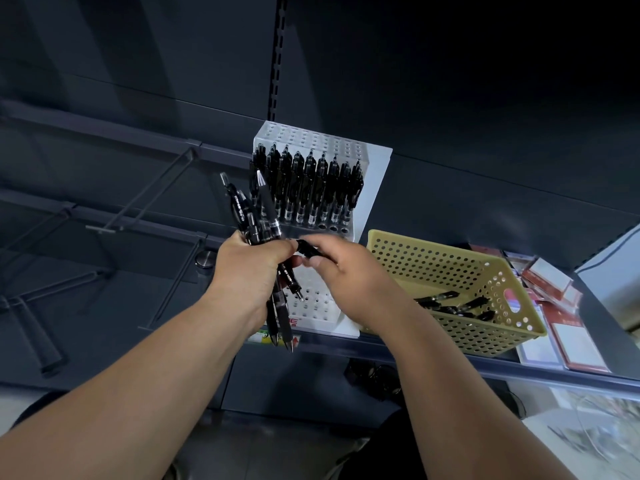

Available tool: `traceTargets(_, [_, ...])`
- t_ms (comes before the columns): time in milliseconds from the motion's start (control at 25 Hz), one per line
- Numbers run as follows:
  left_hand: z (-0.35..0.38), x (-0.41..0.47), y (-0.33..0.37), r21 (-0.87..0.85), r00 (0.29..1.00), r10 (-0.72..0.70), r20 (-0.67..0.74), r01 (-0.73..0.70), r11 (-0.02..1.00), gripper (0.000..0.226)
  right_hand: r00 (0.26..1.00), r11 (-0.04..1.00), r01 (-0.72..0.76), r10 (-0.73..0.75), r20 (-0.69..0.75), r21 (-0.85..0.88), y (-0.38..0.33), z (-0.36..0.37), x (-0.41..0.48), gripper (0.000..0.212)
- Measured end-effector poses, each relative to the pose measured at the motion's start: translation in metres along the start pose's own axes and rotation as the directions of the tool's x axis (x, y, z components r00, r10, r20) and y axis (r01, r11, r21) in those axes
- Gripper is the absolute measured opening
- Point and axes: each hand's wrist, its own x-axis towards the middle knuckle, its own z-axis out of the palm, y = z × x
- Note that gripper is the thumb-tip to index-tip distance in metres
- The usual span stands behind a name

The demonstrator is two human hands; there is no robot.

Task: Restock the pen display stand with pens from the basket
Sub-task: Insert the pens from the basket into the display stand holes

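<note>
- Left hand point(251, 271) grips a bundle of pens point(259, 216) before the stand point(375, 174).
- Right hand point(349, 278) pinches one pen point(309, 249) from it.
- Basket point(433, 258), right of stand, holds more.

A dark grey shelf point(415, 353) carries a yellow perforated basket point(433, 268). Just left of the basket, touching or almost touching it, stands the white pen display stand point(372, 192). Right of the basket lie flat red-and-white packs point(550, 282), some overlapping, reaching the shelf's front edge.
</note>
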Motion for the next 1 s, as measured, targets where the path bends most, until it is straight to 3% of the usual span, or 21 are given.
traceTargets(160, [-0.005,0.004,-0.001,0.021,0.999,-0.04,0.033,0.039,0.999,0.034,0.991,0.99,-0.137,0.137,0.003,0.044,0.0,0.0,0.006,0.022])
traceTargets(240, [-0.008,0.008,0.0,0.013,0.998,-0.051,0.045,0.051,0.999,0.032,0.975,0.962,-0.202,0.216,-0.059,0.184,-0.006,-0.009,0.011,0.02])
traceTargets(320, [-0.01,0.01,0.002,0.001,0.996,-0.063,0.061,0.063,0.998,0.028,0.951,0.911,-0.176,0.255,-0.175,0.374,-0.012,-0.021,0.021,0.021])
traceTargets(440, [-0.012,0.012,0.004,-0.011,0.992,-0.091,0.09,0.092,0.996,0.024,0.884,0.87,-0.023,0.248,-0.396,0.492,-0.017,-0.037,0.04,0.017])
traceTargets(640, [-0.017,0.015,0.005,-0.006,0.99,-0.114,0.089,0.114,0.993,0.02,0.828,0.868,0.155,0.147,-0.541,0.472,-0.016,-0.044,0.061,0.024])
traceTargets(1000, [-0.019,0.016,0.006,0.013,0.989,-0.116,0.089,0.116,0.993,0.03,0.842,0.908,0.058,0.179,-0.509,0.414,0.002,-0.019,0.076,0.013])
